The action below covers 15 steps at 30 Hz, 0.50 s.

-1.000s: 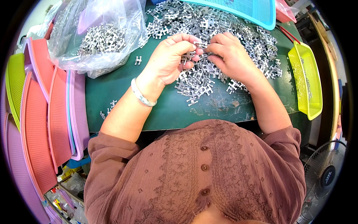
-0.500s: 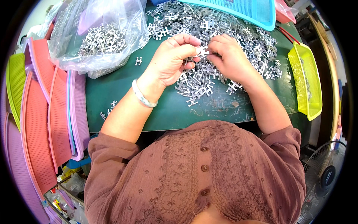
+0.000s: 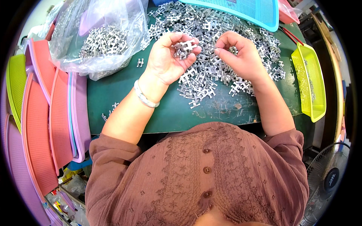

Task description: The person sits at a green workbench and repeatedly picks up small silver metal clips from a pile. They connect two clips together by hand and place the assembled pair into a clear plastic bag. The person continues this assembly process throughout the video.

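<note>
Several small silvery metal pieces [image 3: 185, 48], shaped like an H with knobbed ends, rest in my left hand [image 3: 166, 58]. Its palm is turned up and the fingers curl round them. My right hand [image 3: 243, 56] hovers apart from it, over the pile, thumb and forefinger nearly meeting in a pinch. Whether a piece is between those tips I cannot make out. Beneath both hands a large heap of the same metal pieces [image 3: 203, 84] spreads over the green table [image 3: 158, 116].
A clear plastic bag [image 3: 139, 37] of such pieces stands at the far left, with one loose piece [image 3: 140, 62] beside it. Stacked plastic baskets [image 3: 37, 139] line the left side. A blue basket [image 3: 260, 15] lies behind the heap, a yellow-green one [image 3: 319, 83] at right, above a fan [image 3: 328, 180].
My hands have parted: the right has drawn away to the right, and the left has moved slightly left and turned up, showing the metal pieces in its palm.
</note>
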Motion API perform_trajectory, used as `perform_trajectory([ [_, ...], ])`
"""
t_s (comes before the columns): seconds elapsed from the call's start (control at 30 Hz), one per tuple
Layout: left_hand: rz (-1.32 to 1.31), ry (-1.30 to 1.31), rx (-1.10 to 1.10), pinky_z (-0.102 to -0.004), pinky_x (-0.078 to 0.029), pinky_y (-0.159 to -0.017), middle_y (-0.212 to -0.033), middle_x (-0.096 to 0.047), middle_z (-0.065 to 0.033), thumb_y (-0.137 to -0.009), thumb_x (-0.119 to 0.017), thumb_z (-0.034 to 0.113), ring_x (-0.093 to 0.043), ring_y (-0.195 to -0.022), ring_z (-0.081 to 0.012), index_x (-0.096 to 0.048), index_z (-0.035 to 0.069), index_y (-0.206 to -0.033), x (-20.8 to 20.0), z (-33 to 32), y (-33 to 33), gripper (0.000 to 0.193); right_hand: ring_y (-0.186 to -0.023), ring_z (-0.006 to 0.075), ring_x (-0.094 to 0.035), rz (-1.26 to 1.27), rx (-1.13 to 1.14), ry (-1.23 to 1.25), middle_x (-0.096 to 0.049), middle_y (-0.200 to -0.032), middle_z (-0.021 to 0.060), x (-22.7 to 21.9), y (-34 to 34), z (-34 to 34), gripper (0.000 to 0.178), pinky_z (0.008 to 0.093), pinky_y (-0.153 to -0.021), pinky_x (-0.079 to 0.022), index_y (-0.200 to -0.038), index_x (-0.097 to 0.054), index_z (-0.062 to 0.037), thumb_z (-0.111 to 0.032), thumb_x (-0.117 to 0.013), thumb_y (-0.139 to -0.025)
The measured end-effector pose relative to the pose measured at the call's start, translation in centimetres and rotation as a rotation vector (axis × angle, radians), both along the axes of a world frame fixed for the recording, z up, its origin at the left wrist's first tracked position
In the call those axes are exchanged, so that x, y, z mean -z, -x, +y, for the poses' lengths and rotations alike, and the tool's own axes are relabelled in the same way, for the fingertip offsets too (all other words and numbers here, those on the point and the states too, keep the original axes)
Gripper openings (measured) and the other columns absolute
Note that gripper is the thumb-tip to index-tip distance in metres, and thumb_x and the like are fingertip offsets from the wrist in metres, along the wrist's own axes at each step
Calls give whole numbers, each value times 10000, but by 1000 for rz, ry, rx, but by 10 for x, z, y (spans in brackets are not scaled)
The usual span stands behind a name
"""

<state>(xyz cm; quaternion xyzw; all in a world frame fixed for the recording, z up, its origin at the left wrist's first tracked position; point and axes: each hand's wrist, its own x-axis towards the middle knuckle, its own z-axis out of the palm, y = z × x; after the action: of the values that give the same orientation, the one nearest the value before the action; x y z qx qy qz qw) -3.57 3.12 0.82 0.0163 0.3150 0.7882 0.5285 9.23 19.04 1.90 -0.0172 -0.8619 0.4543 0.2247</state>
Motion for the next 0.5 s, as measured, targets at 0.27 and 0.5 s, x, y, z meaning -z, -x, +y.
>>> perform_trajectory([
  [0.27, 139, 75, 200, -249, -489, -537, -756, -607, -107, -820, -564, 202, -598, -696, -201, -590, 17, -855, -6, 0, -9, 190, -729, 248, -528, 367, 43, -509, -551, -778, 70, -10, 2, -1, 107, 308, -655, -427, -750, -550, -40, -20, -613, -666],
  [0.5, 309, 138, 168, -221, -426, -527, -774, -583, -58, -816, -563, 123, -560, -664, -163, -560, 66, -891, -12, 0, -21, 94, -759, 255, -532, 464, -20, -603, -560, -806, 74, -11, 3, -5, 143, 333, -660, -435, -755, -555, -38, 2, -626, -637],
])
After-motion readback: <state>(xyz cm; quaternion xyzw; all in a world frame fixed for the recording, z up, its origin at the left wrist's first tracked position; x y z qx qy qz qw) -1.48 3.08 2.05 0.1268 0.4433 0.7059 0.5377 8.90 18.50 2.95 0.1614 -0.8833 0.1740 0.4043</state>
